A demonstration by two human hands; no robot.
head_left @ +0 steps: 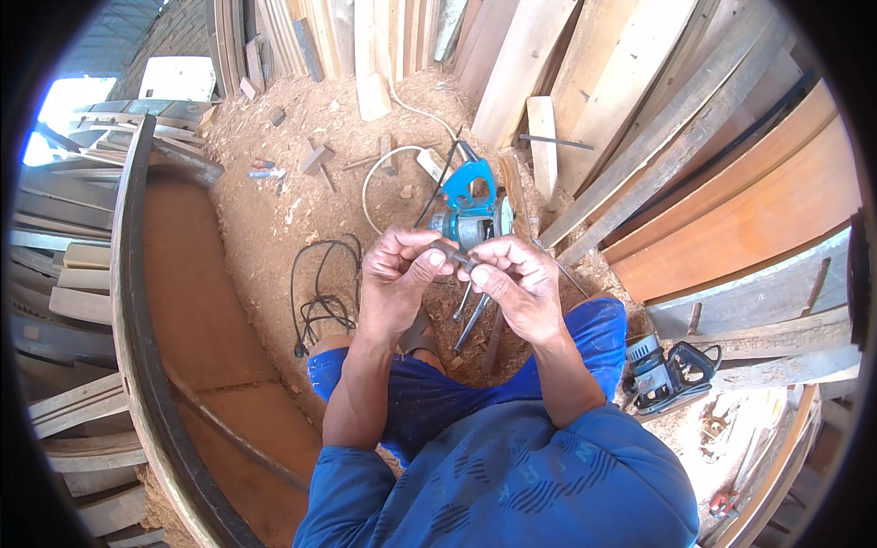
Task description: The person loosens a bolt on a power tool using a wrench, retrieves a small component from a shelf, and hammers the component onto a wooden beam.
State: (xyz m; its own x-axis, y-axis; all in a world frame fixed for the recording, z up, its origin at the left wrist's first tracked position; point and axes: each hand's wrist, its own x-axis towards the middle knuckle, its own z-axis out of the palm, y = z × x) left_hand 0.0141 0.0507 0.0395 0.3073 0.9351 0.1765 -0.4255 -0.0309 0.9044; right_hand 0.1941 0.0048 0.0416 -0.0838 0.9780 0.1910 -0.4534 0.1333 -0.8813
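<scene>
Between the fingertips of both hands is a small, dark brown, rod-like piece (454, 255); its exact kind is hard to make out. My left hand (402, 274) pinches one end with thumb and forefinger. At the other end, the thumb and fingers of my right hand (519, 285) are closed on it too. Just beyond the hands, a blue circular saw (470, 187) rests on the ground, partly covered by my fingers. Below the hands, metal rods (473, 321) show between my knees.
Black cable (315, 297) lies coiled on the sawdust floor (265, 228). A wooden mallet (318, 160) and a screwdriver (265, 172) lie farther off. To the right stands an electric planer (671, 374). Boards (630, 64) lean behind, and a long curved timber (128, 301) borders the left.
</scene>
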